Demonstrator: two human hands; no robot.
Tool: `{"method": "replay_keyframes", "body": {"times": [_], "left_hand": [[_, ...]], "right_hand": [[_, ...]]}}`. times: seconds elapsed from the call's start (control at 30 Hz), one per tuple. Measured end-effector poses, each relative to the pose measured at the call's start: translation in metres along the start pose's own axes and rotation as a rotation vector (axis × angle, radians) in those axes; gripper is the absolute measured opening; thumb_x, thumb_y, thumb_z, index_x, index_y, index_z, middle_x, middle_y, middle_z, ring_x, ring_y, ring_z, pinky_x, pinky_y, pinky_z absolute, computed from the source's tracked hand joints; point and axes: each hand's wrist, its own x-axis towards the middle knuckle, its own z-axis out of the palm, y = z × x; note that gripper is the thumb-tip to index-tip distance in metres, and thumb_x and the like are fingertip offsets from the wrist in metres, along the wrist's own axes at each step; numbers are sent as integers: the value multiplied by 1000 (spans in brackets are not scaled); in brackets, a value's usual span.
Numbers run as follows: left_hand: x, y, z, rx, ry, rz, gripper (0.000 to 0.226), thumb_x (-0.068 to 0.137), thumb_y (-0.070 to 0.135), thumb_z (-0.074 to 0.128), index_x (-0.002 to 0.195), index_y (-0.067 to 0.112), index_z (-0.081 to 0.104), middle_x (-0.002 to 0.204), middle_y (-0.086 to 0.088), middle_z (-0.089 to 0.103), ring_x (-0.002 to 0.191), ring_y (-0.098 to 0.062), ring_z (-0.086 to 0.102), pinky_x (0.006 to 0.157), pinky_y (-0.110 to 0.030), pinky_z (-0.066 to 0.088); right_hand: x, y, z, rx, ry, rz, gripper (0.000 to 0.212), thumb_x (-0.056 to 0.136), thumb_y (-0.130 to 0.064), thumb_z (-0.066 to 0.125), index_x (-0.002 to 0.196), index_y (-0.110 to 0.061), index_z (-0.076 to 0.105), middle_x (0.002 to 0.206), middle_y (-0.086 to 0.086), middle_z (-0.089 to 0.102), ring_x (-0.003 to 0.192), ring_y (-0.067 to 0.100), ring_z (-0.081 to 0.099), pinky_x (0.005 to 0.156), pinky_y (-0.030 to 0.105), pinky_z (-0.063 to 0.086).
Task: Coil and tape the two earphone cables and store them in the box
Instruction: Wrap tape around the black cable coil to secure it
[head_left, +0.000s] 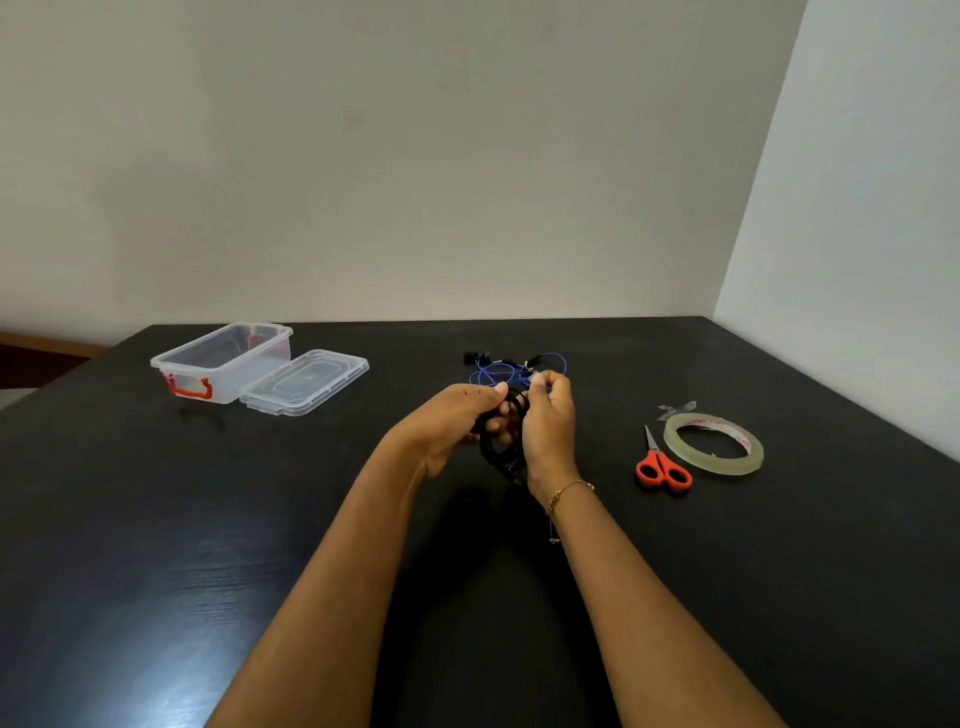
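Both hands meet above the black table (208, 519) — left hand (452, 423) and right hand (548, 426) gripping the coiled black earphone cable (498, 452); red lettering inside the clear tape roll (714, 444) is unreadable.

The table (156, 519) has a dark, slightly glossy top with fine wood-like grain. Near its far left corner, the box (223, 364) and its lid (306, 382) are clear smooth plastic; the box latch (189, 388) is red plastic. Toward the table's right edge, the scissors (662, 465) have shiny metal blades and orange plastic handles, beside a glossy translucent tape roll (714, 444).
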Motion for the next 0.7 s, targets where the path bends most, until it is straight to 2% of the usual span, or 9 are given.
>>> {"method": "replay_keyframes", "body": {"times": [0.1, 0.2, 0.3, 0.37, 0.43, 0.5, 0.57, 0.6, 0.7], "left_hand": [[1, -1, 12, 89, 113, 39, 37, 100, 25, 34, 66, 14, 43, 57, 0, 42, 54, -13, 44, 57, -20, 41], [4, -4, 18, 257, 234, 124, 37, 100, 26, 32, 66, 15, 40, 59, 0, 40, 55, -14, 40, 63, -30, 41], [8, -7, 10, 251, 299, 120, 38, 99, 28, 33, 64, 16, 39, 59, 0, 39, 55, -15, 39, 67, -34, 39], [9, -10, 7, 290, 303, 105, 39, 99, 29, 34, 62, 16, 38, 59, 0, 40, 55, -16, 40, 67, -34, 38], [10, -13, 5, 330, 298, 83, 40, 99, 29, 34, 61, 16, 38, 59, 1, 41, 55, -16, 41, 68, -35, 38], [11, -14, 4, 313, 294, 66, 39, 99, 28, 35, 62, 15, 41, 58, 0, 41, 56, -16, 39, 68, -35, 38], [11, -12, 2, 272, 291, 64, 38, 99, 26, 36, 65, 13, 43, 57, -1, 40, 54, -15, 37, 67, -33, 36], [10, -11, 1, 245, 287, 67, 38, 99, 25, 36, 64, 12, 44, 57, -1, 40, 53, -15, 37, 65, -32, 36], [9, -9, 0, 152, 271, 45, 39, 99, 24, 36, 62, 13, 41, 56, -2, 39, 49, -12, 38, 56, -27, 36]], "right_hand": [[2, 2, -2, 5, 28, -33, 18, 99, -22, 34, 87, -20, 46, 74, -4, 47, 69, 9, 47, 65, 22, 42], [6, 0, -7, -15, 39, -50, 14, 99, -20, 34, 90, -20, 45, 79, -4, 49, 73, 9, 49, 64, 20, 42], [11, -7, -14, -101, 34, -129, 21, 96, -17, 42, 78, -27, 47, 90, -7, 46, 80, 11, 52, 77, 30, 48], [11, -14, -23, -208, -13, -276, 19, 92, -12, 50, 77, -23, 53, 89, -7, 48, 79, 6, 52, 79, 27, 51], [9, -20, -31, -379, -146, -484, 9, 88, -7, 56, 82, -12, 62, 85, -3, 55, 74, 3, 54, 72, 13, 48], [4, -24, -33, -575, -296, -622, 7, 85, -7, 60, 87, -5, 67, 84, 2, 58, 73, 8, 56, 68, 13, 47], [0, -24, -31, -769, -384, -664, 8, 84, -11, 62, 88, -7, 68, 86, 6, 58, 80, 16, 54, 73, 24, 46], [-1, -23, -31, -849, -390, -683, 9, 84, -13, 62, 88, -8, 68, 90, 6, 57, 85, 15, 50, 76, 25, 43], [-3, -21, -35, -940, -348, -707, 12, 82, -17, 65, 89, -7, 66, 100, 2, 48, 92, 9, 41, 76, 12, 33]]}}
